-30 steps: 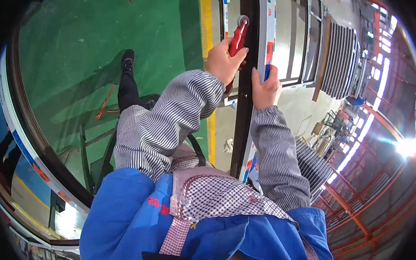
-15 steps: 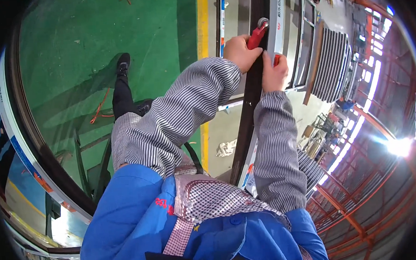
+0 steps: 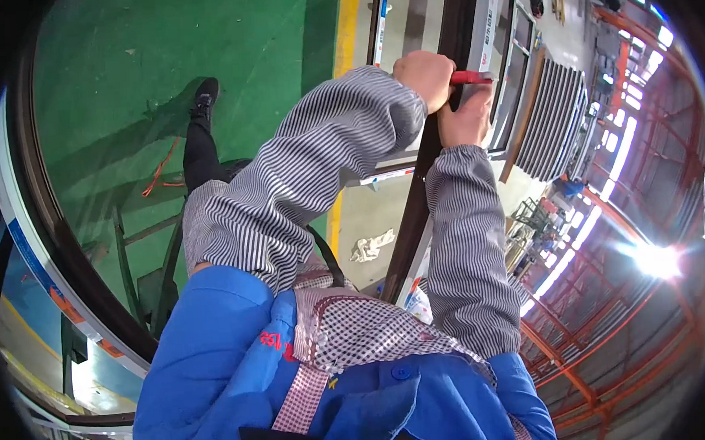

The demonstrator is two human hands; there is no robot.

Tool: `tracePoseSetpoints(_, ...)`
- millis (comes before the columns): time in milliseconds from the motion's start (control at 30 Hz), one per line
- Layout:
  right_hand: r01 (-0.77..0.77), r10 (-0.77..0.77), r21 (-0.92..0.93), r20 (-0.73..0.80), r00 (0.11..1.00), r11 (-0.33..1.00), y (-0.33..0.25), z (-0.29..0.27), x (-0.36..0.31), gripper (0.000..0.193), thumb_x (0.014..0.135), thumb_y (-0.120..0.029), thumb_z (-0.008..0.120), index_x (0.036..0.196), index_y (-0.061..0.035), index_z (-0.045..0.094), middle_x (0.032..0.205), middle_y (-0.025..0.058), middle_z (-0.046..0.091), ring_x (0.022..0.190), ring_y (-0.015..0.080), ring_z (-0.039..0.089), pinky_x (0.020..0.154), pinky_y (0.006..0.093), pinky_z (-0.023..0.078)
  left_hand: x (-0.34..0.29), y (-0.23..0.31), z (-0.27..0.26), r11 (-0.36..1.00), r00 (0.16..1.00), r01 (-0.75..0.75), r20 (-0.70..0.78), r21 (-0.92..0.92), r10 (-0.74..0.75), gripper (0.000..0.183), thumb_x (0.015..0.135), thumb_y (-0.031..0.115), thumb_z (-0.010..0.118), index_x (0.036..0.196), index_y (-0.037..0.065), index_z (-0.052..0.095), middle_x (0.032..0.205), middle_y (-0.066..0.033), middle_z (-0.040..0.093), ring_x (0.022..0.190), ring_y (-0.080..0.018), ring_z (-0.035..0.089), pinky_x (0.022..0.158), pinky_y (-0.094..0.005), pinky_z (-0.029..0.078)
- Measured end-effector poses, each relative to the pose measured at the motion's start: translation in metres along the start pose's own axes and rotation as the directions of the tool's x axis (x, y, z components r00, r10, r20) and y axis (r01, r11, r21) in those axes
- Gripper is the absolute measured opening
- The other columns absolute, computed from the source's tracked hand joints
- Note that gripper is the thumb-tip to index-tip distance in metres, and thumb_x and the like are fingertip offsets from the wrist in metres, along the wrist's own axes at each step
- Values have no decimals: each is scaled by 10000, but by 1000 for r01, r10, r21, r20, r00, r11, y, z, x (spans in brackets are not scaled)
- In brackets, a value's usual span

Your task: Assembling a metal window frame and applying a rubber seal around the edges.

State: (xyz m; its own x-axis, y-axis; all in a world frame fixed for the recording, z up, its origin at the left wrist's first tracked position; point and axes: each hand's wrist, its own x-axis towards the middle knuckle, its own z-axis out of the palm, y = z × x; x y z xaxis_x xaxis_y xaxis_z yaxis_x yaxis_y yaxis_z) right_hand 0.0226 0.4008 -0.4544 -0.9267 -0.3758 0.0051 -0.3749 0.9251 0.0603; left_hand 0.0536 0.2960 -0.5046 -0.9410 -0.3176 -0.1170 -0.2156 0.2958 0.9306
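Note:
A long dark brown frame bar, like part of a window frame, runs away from me, with printed white film along its right side. My left hand is closed round the handle of a red tool over this bar. The tool lies crosswise, its grey metal head pointing right. Just below that head, my right hand rests at the bar's right edge with its fingers bent in. What the right fingers hold, if anything, is hidden. Striped sleeve covers reach both wrists.
Another dark frame curves along the left. Green floor with a yellow line lies beyond my left arm. A white crumpled cloth lies near the bar. Stacked grey profiles stand at right. A person's leg shows at left.
The red tool has swung from pointing away to lying crosswise, its head now to the right. My left hand has moved up and right. Red between my right fingers no longer shows.

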Motion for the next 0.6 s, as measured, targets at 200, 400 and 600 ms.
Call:
tracePoseSetpoints(200,-39,36,-53,-54,998,998,-1,2,-1,774,715,-246,669,1338,6,284,1248,242,454,1129,388,473,944,468,374,-9,-31,7,957,959,49,-252,-287,-125,295,796,289,618,1032,111,619,778,-124,651,720,-284,638,673,-402,488)
tracePoseSetpoints(400,50,-42,54,-145,988,997,7,8,2,770,670,-263,721,1282,39,363,1152,261,526,1067,406,515,919,429,403,-62,-34,25,572,912,286,35,-768,-408,393,833,282,594,1091,15,466,790,-147,633,643,-249,647,628,-383,495)
tracePoseSetpoints(600,52,-85,-160,-206,975,986,-6,9,18,804,656,-352,745,1256,17,356,1129,264,525,1042,412,522,895,462,412,-113,-48,69,539,889,355,97,-764,-448,449,871,285,523,1170,0,347,931,-207,612,825,-324,630,732,-401,478)
